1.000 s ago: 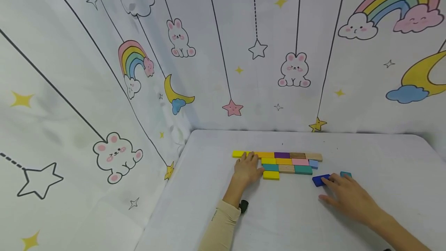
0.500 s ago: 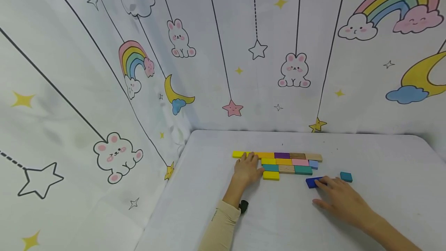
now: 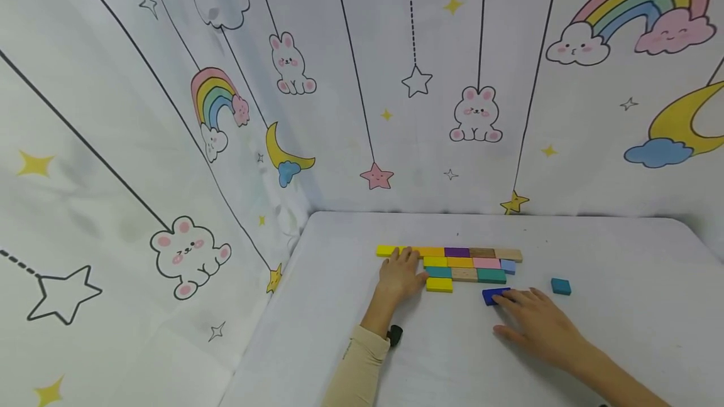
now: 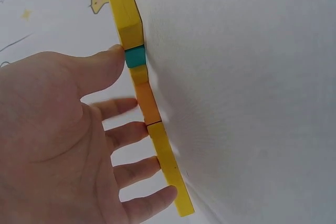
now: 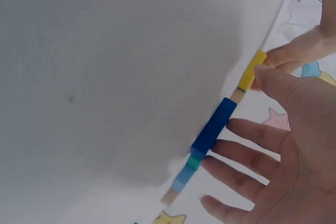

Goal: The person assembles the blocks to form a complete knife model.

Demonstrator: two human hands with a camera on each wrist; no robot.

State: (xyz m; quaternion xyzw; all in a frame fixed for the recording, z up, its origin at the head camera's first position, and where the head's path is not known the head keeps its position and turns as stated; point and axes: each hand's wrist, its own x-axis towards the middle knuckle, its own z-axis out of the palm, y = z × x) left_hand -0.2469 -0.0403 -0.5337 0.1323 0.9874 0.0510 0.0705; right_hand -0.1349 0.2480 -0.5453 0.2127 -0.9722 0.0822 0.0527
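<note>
Flat coloured blocks lie in rows on the white table. The back row runs from a yellow block past a purple block to a pale wood block. My left hand rests at the rows' left end, its straight fingertips against the back row and the thumb beside a teal block. Just in front of a green block, my right hand touches a dark blue block with extended fingertips. The thumb stays apart from that block.
A lone teal block lies right of the rows, beyond my right hand. One yellow block forms the frontmost row. Behind the table's far edge hangs a white curtain printed with cartoon animals, stars and rainbows.
My right hand has slid the dark blue block leftward over the table towards the rows, uncovering the lone teal block. The left hand has kept its place.
</note>
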